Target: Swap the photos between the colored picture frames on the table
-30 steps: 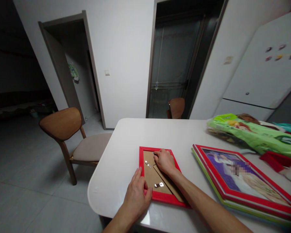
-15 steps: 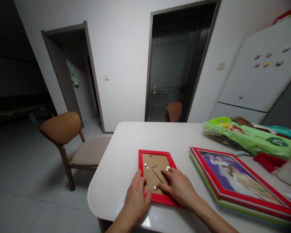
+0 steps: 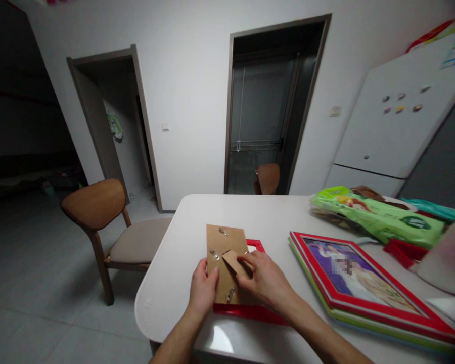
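A brown backing board (image 3: 223, 283) with small metal clips is raised out of a red picture frame (image 3: 246, 312) that lies on the table. My left hand (image 3: 203, 288) grips the board's left edge between thumb and fingers. My right hand (image 3: 267, 278) pinches the fold-out stand flap (image 3: 233, 261) in the middle of the board, which stands away from its surface. Behind the board, a strip of the red frame and a bit of white show at the upper right. The rest of the frame's inside is hidden.
To the right lies a stack of frames, a red one with a photo (image 3: 349, 270) on top. Behind it is a green package (image 3: 379, 210), beside a red object (image 3: 405, 253). A wooden chair (image 3: 98, 207) stands left of the white table (image 3: 167, 283).
The backing board has come up out of the red frame and shifted left. My left hand has moved from the frame to the board's edge; my right hand has lifted the stand flap.
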Action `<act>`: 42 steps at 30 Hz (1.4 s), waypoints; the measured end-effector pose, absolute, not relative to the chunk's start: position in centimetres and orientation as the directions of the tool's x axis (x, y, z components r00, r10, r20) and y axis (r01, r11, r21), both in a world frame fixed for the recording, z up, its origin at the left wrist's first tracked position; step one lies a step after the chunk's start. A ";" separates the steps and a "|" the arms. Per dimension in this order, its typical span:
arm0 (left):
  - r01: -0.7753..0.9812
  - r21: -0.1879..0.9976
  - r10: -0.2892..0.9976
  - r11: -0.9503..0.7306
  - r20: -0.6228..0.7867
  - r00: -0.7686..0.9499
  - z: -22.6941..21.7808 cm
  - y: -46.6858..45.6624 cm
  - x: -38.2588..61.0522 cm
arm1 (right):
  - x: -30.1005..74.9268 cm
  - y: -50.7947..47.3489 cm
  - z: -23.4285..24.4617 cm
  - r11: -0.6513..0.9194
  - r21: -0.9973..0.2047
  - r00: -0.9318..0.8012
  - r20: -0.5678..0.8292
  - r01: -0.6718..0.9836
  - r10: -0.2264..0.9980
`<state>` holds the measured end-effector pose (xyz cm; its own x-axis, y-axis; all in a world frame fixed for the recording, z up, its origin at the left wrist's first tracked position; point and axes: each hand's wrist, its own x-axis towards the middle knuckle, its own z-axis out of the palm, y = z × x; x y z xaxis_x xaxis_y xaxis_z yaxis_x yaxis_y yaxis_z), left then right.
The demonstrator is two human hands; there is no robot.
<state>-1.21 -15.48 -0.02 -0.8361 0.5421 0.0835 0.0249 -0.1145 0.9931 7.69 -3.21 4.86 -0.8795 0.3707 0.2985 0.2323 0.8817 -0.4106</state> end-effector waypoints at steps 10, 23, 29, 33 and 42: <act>-0.014 0.995 0.490 0.100 -0.062 -0.870 -0.8 -23.1 -7.9 | 8.8 -0.3 0.9 0.840 -0.462 -0.872 0.239 0.284 0.426; 0.327 0.631 0.300 0.704 0.153 -0.942 -0.9 -24.5 -9.2 | 9.5 2.5 -1.4 0.798 -0.269 -0.794 0.154 0.540 0.589; 0.483 0.538 0.387 0.691 0.289 -0.876 -0.1 -23.0 -7.4 | 9.3 3.2 -1.2 0.749 -0.375 -0.747 0.184 0.547 0.638; 0.617 0.561 0.517 0.553 0.350 -0.781 0.6 -19.6 -3.6 | 9.7 2.8 0.0 0.435 -0.783 -0.706 -0.008 0.445 0.708; 0.713 0.693 0.751 0.108 0.413 -0.515 3.2 -12.5 4.7 | 10.9 -0.1 4.6 -0.129 -0.991 -0.822 -0.090 0.021 0.563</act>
